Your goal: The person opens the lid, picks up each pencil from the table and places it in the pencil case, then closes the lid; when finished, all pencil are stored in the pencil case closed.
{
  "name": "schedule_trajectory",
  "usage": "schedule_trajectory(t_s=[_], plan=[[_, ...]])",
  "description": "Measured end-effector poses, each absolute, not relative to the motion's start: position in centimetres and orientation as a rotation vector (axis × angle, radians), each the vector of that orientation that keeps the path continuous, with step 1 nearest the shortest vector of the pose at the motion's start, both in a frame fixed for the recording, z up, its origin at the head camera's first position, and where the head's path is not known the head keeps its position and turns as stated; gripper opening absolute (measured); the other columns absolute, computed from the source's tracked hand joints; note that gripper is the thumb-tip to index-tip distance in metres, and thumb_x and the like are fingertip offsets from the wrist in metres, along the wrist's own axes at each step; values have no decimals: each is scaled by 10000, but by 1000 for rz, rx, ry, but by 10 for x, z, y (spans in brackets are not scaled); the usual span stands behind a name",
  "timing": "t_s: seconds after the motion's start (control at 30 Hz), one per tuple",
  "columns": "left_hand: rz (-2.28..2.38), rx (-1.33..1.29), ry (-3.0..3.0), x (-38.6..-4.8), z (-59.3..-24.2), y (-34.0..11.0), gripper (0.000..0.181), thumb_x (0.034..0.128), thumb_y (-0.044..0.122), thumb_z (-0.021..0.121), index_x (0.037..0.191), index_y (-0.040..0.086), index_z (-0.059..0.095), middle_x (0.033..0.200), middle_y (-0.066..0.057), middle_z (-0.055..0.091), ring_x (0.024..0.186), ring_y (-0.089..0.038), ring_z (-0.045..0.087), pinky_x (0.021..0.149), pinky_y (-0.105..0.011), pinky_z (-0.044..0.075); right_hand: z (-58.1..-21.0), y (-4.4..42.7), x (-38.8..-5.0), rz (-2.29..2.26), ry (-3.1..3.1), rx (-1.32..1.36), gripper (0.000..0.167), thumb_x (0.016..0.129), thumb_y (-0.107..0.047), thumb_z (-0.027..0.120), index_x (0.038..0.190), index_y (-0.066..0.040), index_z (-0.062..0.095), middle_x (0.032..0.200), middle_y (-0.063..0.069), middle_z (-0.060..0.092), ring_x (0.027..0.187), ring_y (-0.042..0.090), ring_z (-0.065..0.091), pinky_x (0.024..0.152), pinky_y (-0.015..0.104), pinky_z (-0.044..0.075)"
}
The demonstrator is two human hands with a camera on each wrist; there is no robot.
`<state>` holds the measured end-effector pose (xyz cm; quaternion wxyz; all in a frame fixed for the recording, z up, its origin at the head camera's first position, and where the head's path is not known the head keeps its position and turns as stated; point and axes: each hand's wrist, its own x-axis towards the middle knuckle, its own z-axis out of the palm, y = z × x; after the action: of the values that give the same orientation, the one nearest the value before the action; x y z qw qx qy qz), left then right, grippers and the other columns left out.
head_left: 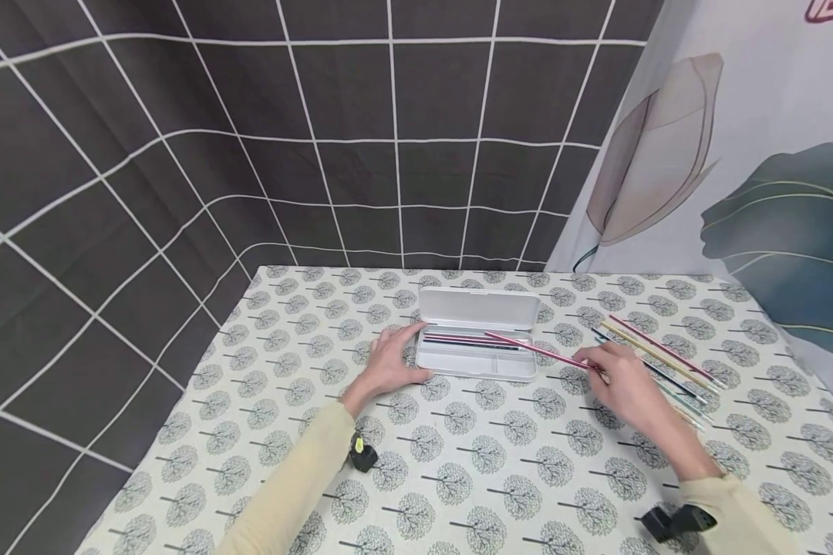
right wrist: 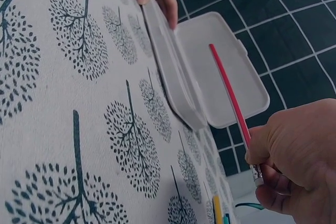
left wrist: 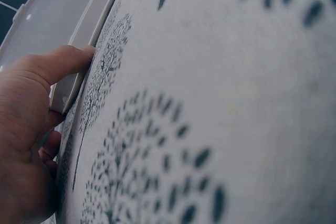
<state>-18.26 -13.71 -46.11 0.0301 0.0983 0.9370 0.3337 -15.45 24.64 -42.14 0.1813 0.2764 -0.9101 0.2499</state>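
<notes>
A white pencil case (head_left: pixel 458 365) lies on the table with its lid (head_left: pixel 479 310) raised at the back. Several dark and red pencils (head_left: pixel 451 340) lie lengthwise in its rear compartment. My left hand (head_left: pixel 389 362) holds the case's left end, thumb at the front corner and fingers toward the back; in the left wrist view the thumb (left wrist: pixel 71 60) presses on its edge. My right hand (head_left: pixel 623 385) pinches a red pencil (head_left: pixel 544 352) near its eraser end, right of the case. The pencil slants up to the left, its far tip over the case.
Loose pencils (head_left: pixel 655 356), among them red, yellow, black and green ones, lie fanned out beside and beyond my right hand. A tree-print cloth (head_left: pixel 486 455) covers the table. A dark checked curtain (head_left: pixel 430 92) hangs behind it, and a leaf-patterned one (head_left: pixel 673 154) at right.
</notes>
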Motion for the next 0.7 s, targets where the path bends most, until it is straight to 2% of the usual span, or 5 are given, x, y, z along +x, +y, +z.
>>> schedule_trajectory(t_s=[0.2, 0.5, 0.7], plan=[[1035, 301, 2890, -184, -462, -137, 972, 720, 321, 885, 1546, 241, 380, 1526, -51, 438, 1287, -275, 387, 1047, -530, 328, -421, 239, -160, 698, -2571, 804, 358, 724, 175, 699, 1009, -40, 724, 858, 50, 604, 738, 203, 525, 598, 370, 472], [1031, 287, 2886, -183, -463, -137, 988, 705, 333, 892, 1547, 267, 380, 1522, -31, 444, 1285, -260, 380, 1044, -487, 318, -422, 226, -168, 697, -2578, 841, 331, 738, 158, 691, 997, -46, 722, 847, 47, 608, 737, 203, 531, 620, 395, 488], [1033, 278, 2885, -184, -463, -137, 989, 704, 336, 891, 1547, 277, 377, 1514, -34, 450, 1277, -268, 383, 1036, -496, 327, -423, 219, -173, 723, -2553, 877, 337, 730, 173, 692, 995, -33, 717, 864, 73, 634, 799, 285, 574, 682, 461, 507]])
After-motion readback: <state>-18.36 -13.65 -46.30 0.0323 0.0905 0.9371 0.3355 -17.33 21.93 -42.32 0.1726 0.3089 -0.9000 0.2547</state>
